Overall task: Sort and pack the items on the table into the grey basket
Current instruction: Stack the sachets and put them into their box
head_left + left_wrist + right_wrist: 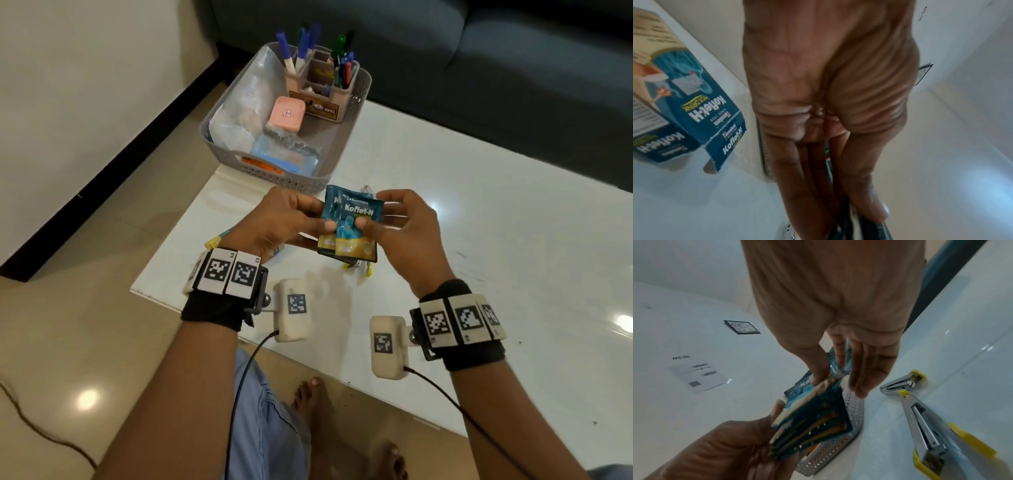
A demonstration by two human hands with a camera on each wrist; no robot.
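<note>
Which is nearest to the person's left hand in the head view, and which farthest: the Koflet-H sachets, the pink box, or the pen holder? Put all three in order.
1. Koflet-H sachets: gripped by the left hand itself, with the right hand.
2. Pink box: inside the grey basket, beyond the hands.
3. Pen holder: at the basket's far end.

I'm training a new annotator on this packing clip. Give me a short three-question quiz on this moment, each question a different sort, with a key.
1. True or false: the sachets lie flat on the table.
2. Which hand holds the sachets? A) left hand only B) right hand only C) both
3. Fill in: the pink box sits inside the grey ____.

Key:
1. False; they are held above it.
2. C
3. basket
</note>
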